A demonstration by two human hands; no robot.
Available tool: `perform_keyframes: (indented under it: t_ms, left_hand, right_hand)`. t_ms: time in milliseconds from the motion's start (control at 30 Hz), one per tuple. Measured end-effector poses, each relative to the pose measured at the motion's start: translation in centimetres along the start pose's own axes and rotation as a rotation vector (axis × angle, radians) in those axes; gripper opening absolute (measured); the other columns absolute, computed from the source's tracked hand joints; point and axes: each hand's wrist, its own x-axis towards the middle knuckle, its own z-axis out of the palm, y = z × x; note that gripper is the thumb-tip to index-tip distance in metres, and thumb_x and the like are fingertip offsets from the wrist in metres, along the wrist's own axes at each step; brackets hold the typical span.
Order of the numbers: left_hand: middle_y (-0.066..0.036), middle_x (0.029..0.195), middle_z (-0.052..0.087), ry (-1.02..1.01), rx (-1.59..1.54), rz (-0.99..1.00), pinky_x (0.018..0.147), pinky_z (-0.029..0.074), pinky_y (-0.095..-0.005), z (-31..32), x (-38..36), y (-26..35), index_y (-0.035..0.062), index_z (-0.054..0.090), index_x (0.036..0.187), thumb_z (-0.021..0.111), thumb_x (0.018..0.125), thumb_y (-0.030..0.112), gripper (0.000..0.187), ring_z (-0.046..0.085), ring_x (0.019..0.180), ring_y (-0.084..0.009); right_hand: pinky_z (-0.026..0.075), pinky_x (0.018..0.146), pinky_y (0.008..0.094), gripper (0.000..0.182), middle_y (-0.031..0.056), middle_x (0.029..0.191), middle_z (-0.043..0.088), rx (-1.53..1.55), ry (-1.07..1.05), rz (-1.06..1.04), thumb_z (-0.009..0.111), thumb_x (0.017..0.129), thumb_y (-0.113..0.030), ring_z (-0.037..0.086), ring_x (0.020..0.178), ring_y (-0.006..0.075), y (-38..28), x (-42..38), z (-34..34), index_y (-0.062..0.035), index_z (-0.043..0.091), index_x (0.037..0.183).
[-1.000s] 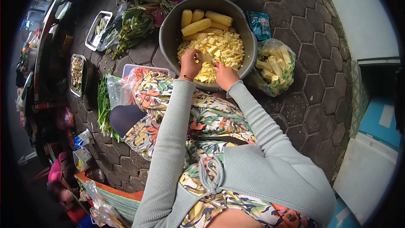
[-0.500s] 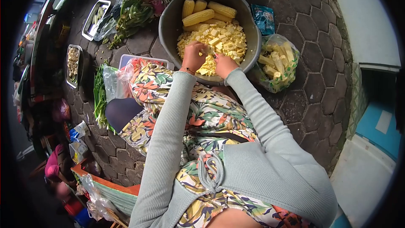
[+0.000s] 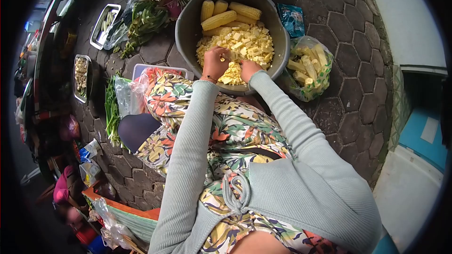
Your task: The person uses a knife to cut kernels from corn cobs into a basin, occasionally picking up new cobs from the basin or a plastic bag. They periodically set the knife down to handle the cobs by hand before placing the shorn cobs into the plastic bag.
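Note:
A wide grey basin [image 3: 186,42] stands in front of my knees with cut corn kernels [image 3: 252,47] heaped inside. Several whole peeled corn cobs [image 3: 220,19] lie at its far side. My left hand [image 3: 216,64] is closed over the near part of the heap, with a pale piece of corn [image 3: 228,54] at its fingers. Just to the right, my right hand [image 3: 249,70] has its fingers curled in close to the left one. What those fingers hold is too small and covered to make out.
Right of the basin is a plastic bag of stripped cobs [image 3: 308,68], with a teal packet [image 3: 291,20] beyond. Leafy greens [image 3: 148,19], green onions [image 3: 112,113] and two metal trays [image 3: 81,77] [image 3: 104,26] lie leftward. A white box [image 3: 407,23] borders the right.
Both hands stay over the near side of the basin. My left hand has turned slightly, and the pale piece shows less between the hands. The view has shifted a little.

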Motion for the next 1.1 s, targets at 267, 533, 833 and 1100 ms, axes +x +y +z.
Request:
perform_keyframes:
  t_ms: [267, 533, 833, 1100]
  left_hand:
    - [-0.012, 0.08, 0.06, -0.032, 0.072, 0.015, 0.062, 0.049, -0.0302, -0.4, 0.3, -0.1, -0.0004, 0.063, 0.083, 0.068, 0.057, 0.0, 0.026, 0.058, 0.069, -0.0247]
    - [-0.015, 0.095, 0.06, -0.126, 0.093, 0.021, 0.074, 0.047, -0.0342, -0.8, 0.1, -1.0, 0.002, 0.06, 0.094, 0.068, 0.057, 0.0, 0.038, 0.057, 0.089, -0.032]
    - [-0.01, 0.061, 0.057, -0.027, 0.157, -0.169, 0.051, 0.044, -0.0281, -0.9, 0.3, 0.2, 0.0001, 0.059, 0.091, 0.08, 0.056, 0.02, 0.045, 0.054, 0.051, -0.0179]
    - [-0.013, 0.066, 0.059, -0.001, 0.131, -0.086, 0.054, 0.046, -0.0305, -0.4, 0.1, -0.3, 0.0002, 0.063, 0.083, 0.08, 0.054, 0.02, 0.04, 0.057, 0.055, -0.0213]
  right_hand:
    - [0.048, 0.078, 0.0375, 0.03, 0.0176, 0.104, 0.058, -0.047, -0.025, 0.115, 0.043, 0.084, -0.017, 0.058, 0.096, 0.0283, 0.0, 2.0, 0.2, -0.0013, 0.056, 0.106]
    - [0.046, 0.074, 0.0403, 0.031, 0.021, 0.087, 0.06, 0.023, 0.008, -0.004, 0.046, 0.083, -0.025, 0.058, 0.084, 0.0346, 2.5, 0.0, 0.4, 0.0027, 0.056, 0.093]
    - [0.047, 0.067, 0.0448, 0.031, 0.0233, 0.077, 0.06, 0.248, 0.226, -0.064, 0.042, 0.087, -0.025, 0.059, 0.076, 0.0379, -0.4, -5.5, -1.6, 0.0031, 0.045, 0.1]
    - [0.047, 0.066, 0.0443, 0.03, 0.0214, 0.078, 0.06, 0.183, 0.213, -0.047, 0.041, 0.088, -0.025, 0.06, 0.076, 0.0356, -2.6, -5.6, -2.8, 0.0026, 0.044, 0.097]
